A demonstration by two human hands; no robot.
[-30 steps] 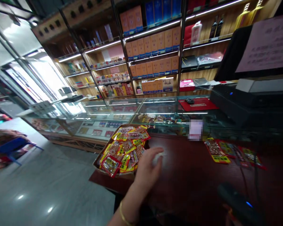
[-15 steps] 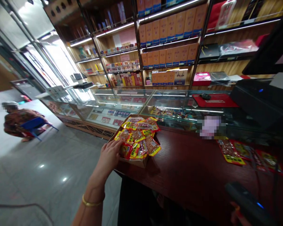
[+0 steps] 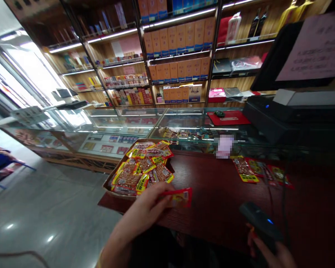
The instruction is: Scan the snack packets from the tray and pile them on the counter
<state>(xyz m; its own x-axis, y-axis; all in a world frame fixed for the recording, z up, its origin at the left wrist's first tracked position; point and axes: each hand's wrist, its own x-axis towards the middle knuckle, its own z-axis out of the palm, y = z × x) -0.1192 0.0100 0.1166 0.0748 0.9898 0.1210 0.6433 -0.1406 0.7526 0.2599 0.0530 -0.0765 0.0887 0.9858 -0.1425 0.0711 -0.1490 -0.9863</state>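
Far left: blue chair (image 3: 0,163) on the grey floor (image 3: 58,201), a person partly in frame on it. Glass case (image 3: 57,154) runs from there along the back, shelves (image 3: 145,56) of boxed stock behind it.

Next, open carton (image 3: 118,195) at the left end of the dark red table (image 3: 209,197), piled with snack packs (image 3: 130,176), mostly yellow-edged.

Left hand (image 3: 150,201) is at the carton's near right corner, in front of the pile. Thumb and fingers pinched together on one end of the red pack (image 3: 182,197); its other end sticks out to the right, above the table. Pack is out of the carton, clear of the scanner.

Mid-right: pixelated item (image 3: 225,146) at the table's back edge. Behind it, mouse (image 3: 219,114) on a red mat (image 3: 236,118) on the glass.

Then a row of loose packs (image 3: 245,170) lying on the table, the leftmost one yellow-edged.

Nearer: scanner (image 3: 258,217), blue light on, nose up and left. Right hand (image 3: 273,255) is wrapped round its handle; exact finger placement too dark to tell.

Far right: monitor (image 3: 269,61) with a paper sheet (image 3: 315,48) on it, above a black unit (image 3: 290,121).
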